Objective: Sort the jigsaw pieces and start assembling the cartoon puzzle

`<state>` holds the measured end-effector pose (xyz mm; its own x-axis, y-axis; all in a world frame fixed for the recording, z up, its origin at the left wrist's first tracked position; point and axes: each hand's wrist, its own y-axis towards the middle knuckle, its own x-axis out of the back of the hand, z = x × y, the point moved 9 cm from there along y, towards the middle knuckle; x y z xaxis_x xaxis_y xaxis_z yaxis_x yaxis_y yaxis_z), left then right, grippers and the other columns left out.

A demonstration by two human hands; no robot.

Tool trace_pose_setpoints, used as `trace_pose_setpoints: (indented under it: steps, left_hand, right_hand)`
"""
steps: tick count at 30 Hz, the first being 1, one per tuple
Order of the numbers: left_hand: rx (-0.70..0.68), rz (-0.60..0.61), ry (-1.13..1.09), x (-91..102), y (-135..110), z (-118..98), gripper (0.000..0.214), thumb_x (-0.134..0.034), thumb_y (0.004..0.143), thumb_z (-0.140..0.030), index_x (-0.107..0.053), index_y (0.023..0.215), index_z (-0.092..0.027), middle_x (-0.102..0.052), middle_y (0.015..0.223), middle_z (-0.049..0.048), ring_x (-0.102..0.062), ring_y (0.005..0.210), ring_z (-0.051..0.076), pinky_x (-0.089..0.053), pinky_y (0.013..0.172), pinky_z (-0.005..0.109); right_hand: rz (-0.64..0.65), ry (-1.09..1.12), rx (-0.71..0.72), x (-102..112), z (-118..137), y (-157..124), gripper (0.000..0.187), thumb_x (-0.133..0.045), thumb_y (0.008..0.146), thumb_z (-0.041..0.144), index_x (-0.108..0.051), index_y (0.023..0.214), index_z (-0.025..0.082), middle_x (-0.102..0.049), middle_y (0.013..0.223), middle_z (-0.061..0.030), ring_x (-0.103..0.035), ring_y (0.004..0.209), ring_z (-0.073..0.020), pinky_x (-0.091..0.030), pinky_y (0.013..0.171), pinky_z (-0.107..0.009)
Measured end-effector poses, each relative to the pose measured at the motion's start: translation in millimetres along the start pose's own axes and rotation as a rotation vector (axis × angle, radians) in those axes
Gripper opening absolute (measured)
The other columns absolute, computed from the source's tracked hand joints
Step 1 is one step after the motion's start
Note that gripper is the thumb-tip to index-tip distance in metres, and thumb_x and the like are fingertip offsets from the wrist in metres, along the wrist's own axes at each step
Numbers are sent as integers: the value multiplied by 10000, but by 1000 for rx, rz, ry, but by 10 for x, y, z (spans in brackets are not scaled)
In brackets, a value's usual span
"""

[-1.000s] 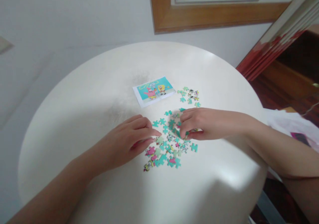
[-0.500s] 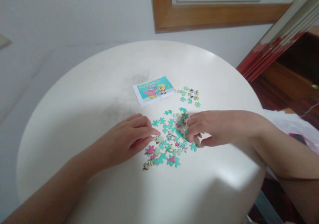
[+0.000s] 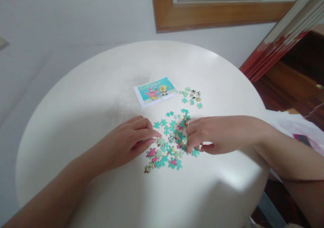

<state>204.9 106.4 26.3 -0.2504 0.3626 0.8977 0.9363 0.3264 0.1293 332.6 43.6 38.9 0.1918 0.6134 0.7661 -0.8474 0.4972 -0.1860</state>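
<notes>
Many small jigsaw puzzle pieces in teal, pale green, pink and yellow lie loosely heaped in the middle of the round white table. At the pile's left edge is my left hand, index finger stretched onto a pale green puzzle piece and thumb a little apart below. My right hand reaches over the right side of the pile. Its index fingertip points down among the pieces and its thumb stays apart, with a gap between them. The pieces under its fingers are partly hidden.
Behind the pile lies a printed picture card with cartoon figures on teal. A smaller cluster of pieces sits right of the card. The white table stands by a wall with a wood-framed window. A red and cream curtain hangs at right.
My right hand has shifted slightly left and toward me over the pile, its index fingertip now lower among the pieces. My left hand has stayed nearly still. The view moved a little.
</notes>
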Motion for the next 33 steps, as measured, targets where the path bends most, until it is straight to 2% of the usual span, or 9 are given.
trace_pose_setpoints:
  steps: [4, 7, 14, 17, 21, 24, 33]
  left_hand:
    - [-6, 1, -6, -2, -3, 1, 220, -508, 992, -187, -680, 1111, -252, -630, 957, 36, -581, 903, 163, -445, 813, 276]
    - [-3, 13, -10, -11, 3, 6, 215, -512, 992, -189, -680, 1111, -251, -632, 965, 37, -582, 909, 163, -444, 820, 278]
    - [5, 17, 3, 2, 1, 3, 223, -499, 994, -188, -681, 1107, -248, -634, 952, 41, -580, 892, 165, -447, 801, 280]
    - [1, 15, 4, 4, -7, 1, 224, -496, 993, -181, -678, 1108, -245, -632, 958, 39, -580, 899, 165, -444, 802, 280]
    - [-7, 11, -5, -5, -8, 1, 218, -505, 992, -173, -678, 1104, -246, -624, 947, 31, -573, 891, 160, -435, 796, 272]
    - [-10, 9, -20, -8, -6, -3, 214, -514, 989, -162, -676, 1104, -241, -624, 943, 29, -571, 891, 158, -431, 798, 267]
    - [-18, 3, -6, -3, -4, -3, 203, -517, 993, -176, -677, 1104, -233, -620, 935, 34, -570, 880, 159, -430, 793, 270]
  right_hand:
    - [-27, -32, -94, 14, -83, -37, 113, -718, 831, 183, -685, 937, 197, -690, 910, -39, -607, 901, -205, -444, 841, -338]
    - [-15, -86, -116, -18, -80, -15, 46, -698, 832, 166, -674, 858, 196, -691, 888, -39, -612, 898, -214, -445, 860, -350]
    - [37, -109, -36, -48, 29, 28, 306, -564, 792, -32, -682, 967, 190, -697, 928, -48, -608, 967, -213, -431, 939, -345]
    - [15, -66, -77, -4, -25, -22, 264, -603, 804, 12, -681, 978, 195, -696, 944, -41, -610, 953, -205, -443, 907, -334]
    - [5, -54, -140, -8, -94, -66, 112, -667, 862, 185, -682, 973, 190, -700, 950, -47, -618, 961, -218, -441, 902, -350]
    - [9, -115, -175, -50, -109, -49, 126, -678, 870, 273, -682, 951, 176, -693, 940, -62, -616, 942, -236, -440, 888, -373]
    - [10, -145, -153, -109, -67, -14, 120, -649, 818, 155, -670, 936, 165, -682, 907, -64, -594, 879, -228, -442, 842, -358]
